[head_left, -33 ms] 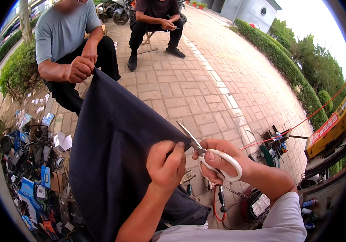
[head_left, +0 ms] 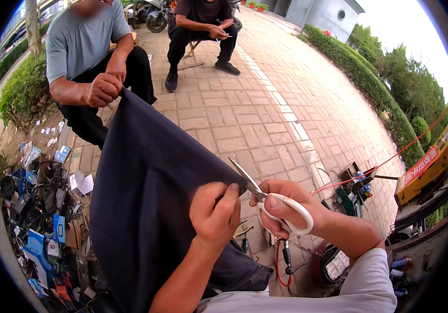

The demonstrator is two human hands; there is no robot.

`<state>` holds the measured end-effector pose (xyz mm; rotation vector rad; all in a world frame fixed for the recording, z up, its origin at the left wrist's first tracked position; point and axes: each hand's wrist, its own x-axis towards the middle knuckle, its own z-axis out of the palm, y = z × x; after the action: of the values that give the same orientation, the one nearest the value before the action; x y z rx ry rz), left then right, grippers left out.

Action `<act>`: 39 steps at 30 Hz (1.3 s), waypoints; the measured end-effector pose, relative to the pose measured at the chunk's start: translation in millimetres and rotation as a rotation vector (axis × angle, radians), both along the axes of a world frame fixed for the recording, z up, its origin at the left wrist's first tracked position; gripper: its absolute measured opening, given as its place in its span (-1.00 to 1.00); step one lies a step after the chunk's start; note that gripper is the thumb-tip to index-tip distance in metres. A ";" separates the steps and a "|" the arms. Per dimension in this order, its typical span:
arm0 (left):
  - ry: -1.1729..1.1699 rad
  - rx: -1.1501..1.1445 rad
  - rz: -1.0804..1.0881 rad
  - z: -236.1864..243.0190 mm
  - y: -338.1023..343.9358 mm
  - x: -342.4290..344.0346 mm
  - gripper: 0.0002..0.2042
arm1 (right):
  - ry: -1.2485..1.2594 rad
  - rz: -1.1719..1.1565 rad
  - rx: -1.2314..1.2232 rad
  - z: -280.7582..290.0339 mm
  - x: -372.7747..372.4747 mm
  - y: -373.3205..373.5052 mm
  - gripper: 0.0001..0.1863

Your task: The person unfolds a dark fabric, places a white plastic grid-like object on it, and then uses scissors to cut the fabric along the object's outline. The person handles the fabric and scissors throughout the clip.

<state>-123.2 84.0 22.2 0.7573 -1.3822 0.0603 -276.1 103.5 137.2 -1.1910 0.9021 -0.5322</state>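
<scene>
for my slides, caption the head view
Left hand grips dark cloth while right hand holds white-handled scissors at its edge.

Right fingers (head_left: 281, 188) hold scissors (head_left: 258, 193) at dark cloth (head_left: 145, 182).

The person wears a plain, pale grey top (head_left: 297, 303), its fabric softly creased. The short right sleeve (head_left: 372, 281) hangs loose. Just beyond this sleeve's hem the right forearm (head_left: 357, 232) is bare, and farther from it the right hand (head_left: 293, 190) is ungloved. Left of the same sleeve, well apart, are the bare left forearm (head_left: 190, 276) and ungloved left hand (head_left: 216, 211).
</scene>
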 end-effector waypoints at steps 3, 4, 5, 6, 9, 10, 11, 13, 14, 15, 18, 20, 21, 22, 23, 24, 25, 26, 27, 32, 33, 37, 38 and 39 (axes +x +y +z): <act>0.028 0.017 -0.014 2.2 2.1 -1.4 -0.68 | 0.011 -0.017 -0.005 0.4 -0.5 1.5 -0.54; 0.032 0.025 -0.020 2.6 3.0 -1.3 -0.67 | 0.013 -0.025 -0.008 0.3 -0.4 2.1 -0.54; 0.038 0.026 -0.023 2.7 3.3 -1.3 -0.67 | 0.018 -0.029 -0.010 0.4 0.0 2.4 -0.53; 0.045 0.027 -0.027 2.7 3.4 -1.3 -0.67 | 0.024 -0.034 -0.012 0.7 0.4 2.6 -0.53; 0.061 0.035 -0.039 1.7 4.3 -1.3 -0.67 | 0.032 -0.034 -0.007 2.2 1.4 2.8 -0.52; 0.065 0.039 -0.041 1.4 4.5 -1.1 -0.67 | 0.033 -0.030 -0.004 2.9 1.8 2.9 -0.52; 0.063 0.034 -0.036 1.6 4.3 -1.2 -0.68 | 0.046 -0.027 -0.011 3.8 2.0 3.5 -0.52; 0.058 0.027 -0.027 1.8 3.2 -2.0 -0.69 | 0.071 -0.021 -0.022 4.9 1.5 4.6 -0.53; 0.047 0.027 -0.021 2.4 3.4 -2.2 -0.70 | 0.070 -0.016 -0.021 4.3 0.7 5.0 -0.52; 0.035 0.026 -0.014 4.1 4.2 -2.0 -0.71 | 0.068 -0.010 -0.021 3.4 -0.3 5.8 -0.51; 0.013 0.020 -0.011 6.9 5.7 -4.0 -0.72 | 0.081 -0.025 -0.031 1.9 -3.1 9.5 -0.42; -0.011 0.030 -0.021 7.5 8.3 -3.4 -0.73 | 0.103 -0.029 -0.036 2.5 -2.9 9.8 -0.32; -0.028 0.040 -0.032 7.7 10.4 -2.7 -0.75 | 0.119 -0.024 -0.037 5.2 -2.2 9.2 -0.25; -0.044 0.051 -0.041 7.7 12.3 -1.9 -0.76 | 0.136 -0.019 -0.038 6.6 -1.5 8.6 -0.18; -0.047 0.053 -0.044 7.6 13.5 -1.4 -0.76 | 0.130 -0.015 -0.034 6.2 -1.4 7.8 -0.14; -0.049 0.055 -0.047 7.5 14.4 -1.0 -0.75 | 0.125 -0.012 -0.030 5.4 -1.7 7.0 -0.11; -0.050 0.057 -0.049 7.5 15.1 -0.6 -0.75 | 0.121 -0.007 -0.027 5.2 -1.6 6.3 -0.08; -0.043 0.056 -0.049 7.8 15.6 -0.4 -0.75 | 0.119 -0.008 -0.014 5.7 -1.2 6.5 -0.08; -0.036 0.054 -0.049 8.1 16.1 -0.3 -0.75 | 0.117 -0.008 -0.002 6.4 -0.6 7.1 -0.07; -0.025 0.039 -0.052 8.3 16.3 0.0 -0.74 | 0.096 -0.043 -0.060 0.6 3.9 13.0 -0.13; -0.023 0.037 -0.060 6.8 16.4 -0.9 -0.74 | 0.076 -0.047 -0.049 0.8 4.1 13.1 -0.14; -0.010 0.023 -0.070 5.9 19.2 -4.0 -0.74 | 0.058 -0.047 -0.021 0.4 1.1 14.5 -0.17; -0.008 0.023 -0.073 5.4 19.4 -4.3 -0.74 | 0.061 -0.049 -0.023 1.1 1.9 14.5 -0.18; -0.005 0.024 -0.077 4.6 19.6 -4.7 -0.74 | 0.064 -0.050 -0.025 2.0 3.4 14.2 -0.19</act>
<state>-127.9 103.6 26.8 0.7232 -1.4181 -0.0144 -272.7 117.7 139.2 -1.2165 0.9843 -0.5502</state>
